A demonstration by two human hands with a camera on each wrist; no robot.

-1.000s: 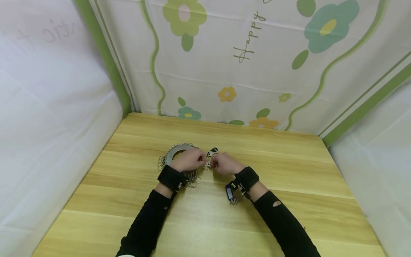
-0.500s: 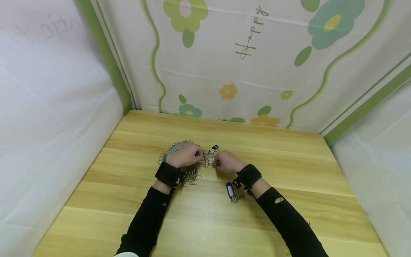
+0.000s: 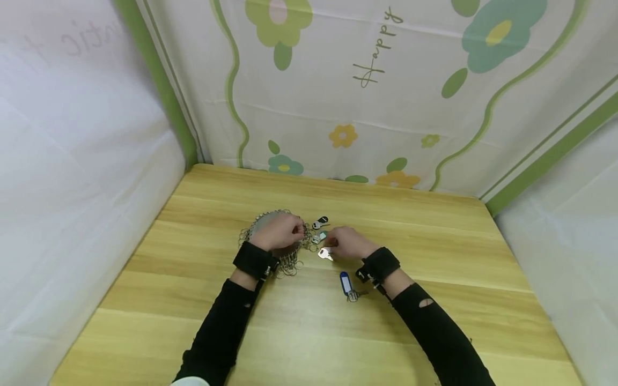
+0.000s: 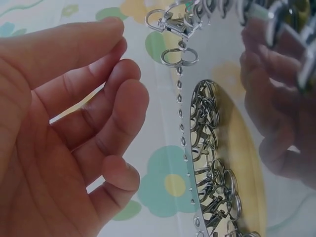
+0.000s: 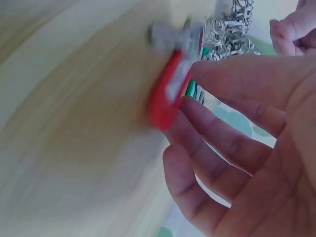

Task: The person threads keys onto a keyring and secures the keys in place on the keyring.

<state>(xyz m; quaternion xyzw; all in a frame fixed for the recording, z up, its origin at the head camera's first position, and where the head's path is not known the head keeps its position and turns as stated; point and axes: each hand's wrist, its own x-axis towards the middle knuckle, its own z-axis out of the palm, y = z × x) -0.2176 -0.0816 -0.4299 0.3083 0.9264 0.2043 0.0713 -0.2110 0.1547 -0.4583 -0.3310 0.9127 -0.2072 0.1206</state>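
My right hand (image 3: pixel 351 244) pinches a red key tag (image 5: pixel 165 98) between thumb and fingers, just above the table; its keys (image 3: pixel 325 253) hang toward the left in the head view. The tag is blurred in the right wrist view. Over a shiny metal ring plate (image 3: pixel 263 220) edged with many clips and split rings (image 4: pixel 212 192), my left hand (image 3: pixel 282 232) hovers with loosely curled fingers and holds nothing. In the left wrist view the plate (image 4: pixel 217 59) stands beside the fingertips, apart from them. A green key tag (image 3: pixel 321 236) lies between the hands.
A black key tag (image 3: pixel 321 221) with a key lies behind the green one. Nearer me is a blue key tag (image 3: pixel 345 282) with keys. The wooden table (image 3: pixel 309 332) meets a printed fabric wall (image 3: pixel 299 107) at the back.
My right hand has drawn back to the right, bringing the keys on the red tag away from the plate. The green tag now shows between the hands. My left hand has hardly moved.
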